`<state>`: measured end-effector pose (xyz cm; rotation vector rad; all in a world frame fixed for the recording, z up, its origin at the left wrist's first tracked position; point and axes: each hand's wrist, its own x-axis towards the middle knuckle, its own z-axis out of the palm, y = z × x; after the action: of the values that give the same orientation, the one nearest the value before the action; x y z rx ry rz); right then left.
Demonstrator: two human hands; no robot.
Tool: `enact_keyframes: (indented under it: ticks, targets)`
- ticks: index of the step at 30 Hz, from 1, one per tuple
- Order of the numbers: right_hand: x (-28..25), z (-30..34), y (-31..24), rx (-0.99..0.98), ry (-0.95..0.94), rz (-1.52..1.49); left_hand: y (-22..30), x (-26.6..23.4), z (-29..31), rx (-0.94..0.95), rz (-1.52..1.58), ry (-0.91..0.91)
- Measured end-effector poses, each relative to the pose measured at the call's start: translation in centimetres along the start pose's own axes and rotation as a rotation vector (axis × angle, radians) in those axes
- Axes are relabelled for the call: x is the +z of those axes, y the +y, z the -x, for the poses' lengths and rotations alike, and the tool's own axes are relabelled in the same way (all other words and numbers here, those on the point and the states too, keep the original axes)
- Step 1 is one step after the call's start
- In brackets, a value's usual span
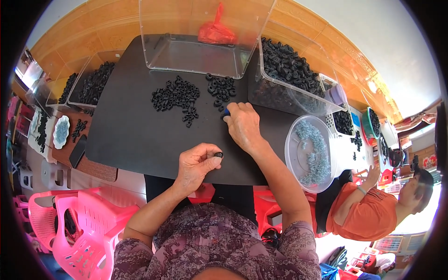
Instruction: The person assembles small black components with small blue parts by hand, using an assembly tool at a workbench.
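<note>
At the far left of the frame we saw a dark phone (78,151) lying on a brown side table (100,167), and below it, at lower left, a pink plastic armchair (88,224). A black tabletop (126,126) filled the middle. On it, just above centre, lay a larger heap of hollow black plastic fittings (175,94).

Below that heap, near the centre, the person's left hand (193,165) was mostly closed, its thumb and forefinger pinching one small black fitting (219,154) over the table's near edge. We judged the fitting light and stiff, perhaps a little slick because of its smooth, shiny surface, and not easily broken. Being so small, it seemed best taken by its outer wall, between thumb and fingertip, leaving its ends free.

To the right of the larger heap we saw a smaller heap of black fittings (220,87), and just below this the right hand (243,122), knuckles up and fingers curled, with a small blue object (227,112) at its fingertips; we could not tell what it was, nor how firmly it was gripped.

Farther right stood a clear round tub (288,156) of pale blue pieces (322,161), then a co-worker in an orange shirt (366,212).
</note>
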<state>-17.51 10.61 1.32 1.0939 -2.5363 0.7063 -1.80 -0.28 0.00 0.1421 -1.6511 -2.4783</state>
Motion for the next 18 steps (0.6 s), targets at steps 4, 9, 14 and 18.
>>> enact_keyframes:
  ticks: [4,9,14,18]
  targets:
    - [-0.4,0.4,0.4,0.03,-0.083,-0.046,0.1,0.0,0.0,0.011,-0.005,0.004]
    - [-1.5,1.4,0.4,0.061,-0.101,-0.108,0.1,0.0,0.2,-0.001,0.005,0.0]
    - [-2.0,2.0,-0.2,0.016,-0.101,-0.061,-0.1,0.0,0.2,0.016,0.001,0.007]
    - [-2.1,2.1,0.4,0.021,-0.093,-0.097,0.0,0.1,0.1,0.006,-0.001,0.01]
